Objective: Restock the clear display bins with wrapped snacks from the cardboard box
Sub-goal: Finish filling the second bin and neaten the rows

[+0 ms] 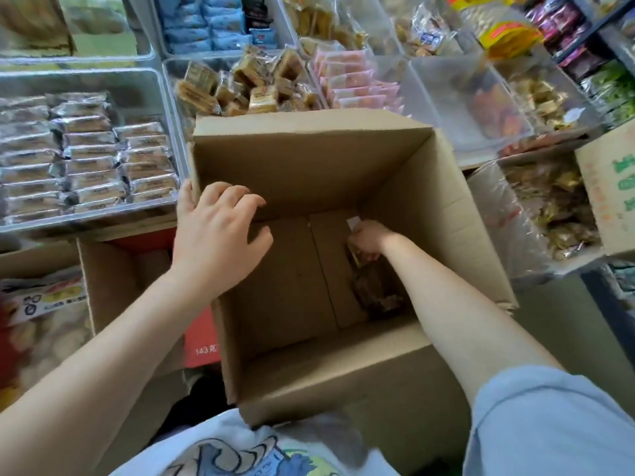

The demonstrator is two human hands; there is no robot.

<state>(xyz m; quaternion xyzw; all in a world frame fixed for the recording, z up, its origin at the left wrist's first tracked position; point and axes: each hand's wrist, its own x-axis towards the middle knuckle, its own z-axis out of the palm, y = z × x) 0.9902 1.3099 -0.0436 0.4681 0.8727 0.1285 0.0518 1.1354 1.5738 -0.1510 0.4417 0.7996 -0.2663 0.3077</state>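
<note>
Left hand (220, 231) grips the box (446, 207) wall, steadying it; right hand (367, 240) clutches the last snacks (378, 290) on its floor.

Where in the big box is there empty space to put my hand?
The cardboard box floor is bare on its left half, between the left wall and the centre seam. The right side is crowded: the right hand grips wrapped snacks near the right wall. The left hand holds the left rim.
</note>
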